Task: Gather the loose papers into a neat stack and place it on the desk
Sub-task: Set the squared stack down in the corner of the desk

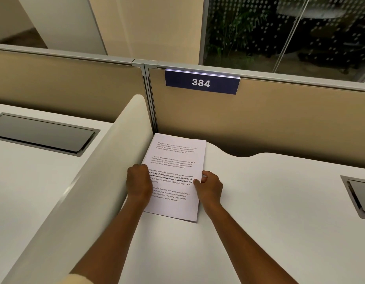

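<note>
While the stack (174, 177) lies flat on the desk (259, 222), squared into the corner beside the white divider (99, 171) and below the tan partition (280, 115), both hands flank it. Left hand (138, 181), fingers curled, rests on the stack's left edge. Right hand (210, 187) pinches the right edge, thumb on top. Sign (202, 82) reads 384.

Two bare forearms and hands, a cream knitted sleeve cuff (79, 279) on the left arm
</note>
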The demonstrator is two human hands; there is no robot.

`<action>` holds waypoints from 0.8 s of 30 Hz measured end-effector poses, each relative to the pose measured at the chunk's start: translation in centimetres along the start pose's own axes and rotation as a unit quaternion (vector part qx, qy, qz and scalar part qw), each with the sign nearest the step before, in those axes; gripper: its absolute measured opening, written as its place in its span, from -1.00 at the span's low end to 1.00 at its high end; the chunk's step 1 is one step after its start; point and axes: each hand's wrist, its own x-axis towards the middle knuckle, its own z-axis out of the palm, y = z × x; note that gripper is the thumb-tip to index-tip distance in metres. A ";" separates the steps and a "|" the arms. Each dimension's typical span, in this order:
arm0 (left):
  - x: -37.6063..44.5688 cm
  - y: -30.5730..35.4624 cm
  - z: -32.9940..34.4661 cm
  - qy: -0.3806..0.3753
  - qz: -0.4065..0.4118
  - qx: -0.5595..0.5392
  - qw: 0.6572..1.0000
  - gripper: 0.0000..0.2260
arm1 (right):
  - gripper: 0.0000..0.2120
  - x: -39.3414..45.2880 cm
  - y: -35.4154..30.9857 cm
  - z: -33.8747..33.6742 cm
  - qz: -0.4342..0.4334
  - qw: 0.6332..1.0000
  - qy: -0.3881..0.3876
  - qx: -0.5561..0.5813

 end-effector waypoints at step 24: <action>0.0 0.3 -0.1 -0.031 0.002 0.047 0.998 -0.82 | -0.42 -0.4 0.1 1.1 -0.031 0.990 -0.005 -0.137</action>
